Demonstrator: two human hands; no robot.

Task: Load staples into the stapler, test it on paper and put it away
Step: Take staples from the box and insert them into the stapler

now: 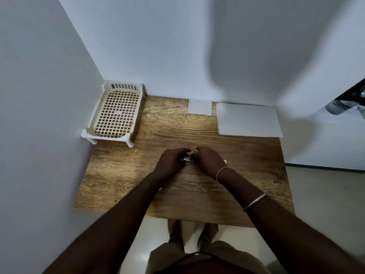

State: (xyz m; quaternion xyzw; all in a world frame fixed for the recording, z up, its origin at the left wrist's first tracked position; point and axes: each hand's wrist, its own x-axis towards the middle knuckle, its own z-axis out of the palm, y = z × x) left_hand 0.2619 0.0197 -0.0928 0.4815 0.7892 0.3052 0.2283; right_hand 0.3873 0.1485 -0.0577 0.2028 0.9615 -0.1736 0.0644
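stapler looks small, stiff, light, slick metal | our left hand curls round its end | right hand curled over it, pinch unclear | we'd grip body sides

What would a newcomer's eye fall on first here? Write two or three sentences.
The left hand and right hand meet at the middle of the table, the left gripping a small metal stapler. A cream basket stands in the far left corner. White paper lies at the far right, a smaller sheet beside it.
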